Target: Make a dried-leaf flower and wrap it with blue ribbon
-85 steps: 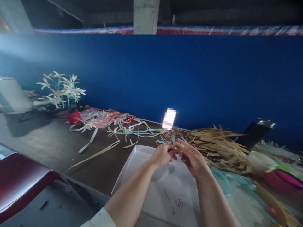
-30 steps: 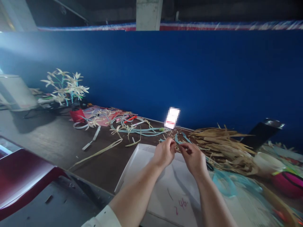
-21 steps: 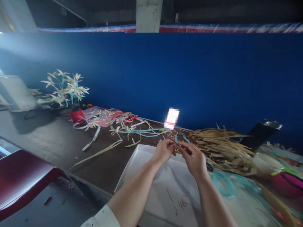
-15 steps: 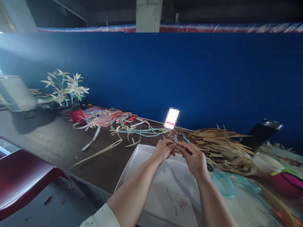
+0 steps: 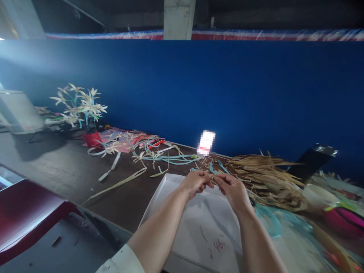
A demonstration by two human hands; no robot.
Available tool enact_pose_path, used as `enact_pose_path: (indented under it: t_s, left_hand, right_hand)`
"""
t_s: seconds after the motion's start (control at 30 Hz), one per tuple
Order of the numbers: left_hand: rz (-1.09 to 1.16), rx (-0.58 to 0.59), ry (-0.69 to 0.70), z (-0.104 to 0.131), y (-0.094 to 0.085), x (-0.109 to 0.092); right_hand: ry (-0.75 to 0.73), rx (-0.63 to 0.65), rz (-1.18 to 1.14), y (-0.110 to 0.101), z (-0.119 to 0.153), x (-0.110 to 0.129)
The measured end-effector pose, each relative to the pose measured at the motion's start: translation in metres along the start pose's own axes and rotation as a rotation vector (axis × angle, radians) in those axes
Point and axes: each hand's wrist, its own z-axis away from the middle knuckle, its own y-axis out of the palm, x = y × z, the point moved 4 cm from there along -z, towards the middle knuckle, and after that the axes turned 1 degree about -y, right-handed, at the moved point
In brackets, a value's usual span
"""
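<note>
My left hand [image 5: 196,183] and my right hand [image 5: 232,190] meet fingertip to fingertip above the far end of a white shallow box [image 5: 199,227]. Both are closed in a pinch. A tiny pale bit shows between the fingertips, too small to name. Red handwriting marks the box. Just beyond the fingers lie light-blue strips [image 5: 211,167] and small scraps. To the right of my right hand is a heap of dried husk leaves [image 5: 264,170].
Pale-blue cords [image 5: 170,159] and straw strips [image 5: 119,184] are strewn across the dark table [image 5: 71,170]. A red pot [image 5: 92,139] holds husk flowers [image 5: 82,104]. A white kettle [image 5: 21,112], blue partition [image 5: 227,87], black tumbler [image 5: 311,161], white bowl [image 5: 321,197] and maroon chair [image 5: 28,212] surround the work.
Both hands have dipped slightly toward me, still pinched together, and more of the blue strips beyond them shows. The objects on the table have stayed in place.
</note>
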Motion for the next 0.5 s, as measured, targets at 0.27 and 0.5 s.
enact_pose_path:
  t_s: [0.27,0.5]
  left_hand:
    - [-0.353,-0.128,0.149,-0.002,-0.005,-0.002]
    - [-0.797,-0.597,0.687,0.015,-0.008,-0.023]
  right_hand:
    - [-0.01,0.006,-0.06,0.0,-0.001,-0.004]
    - [-0.041,-0.128,0.251,-0.007,-0.005,-0.006]
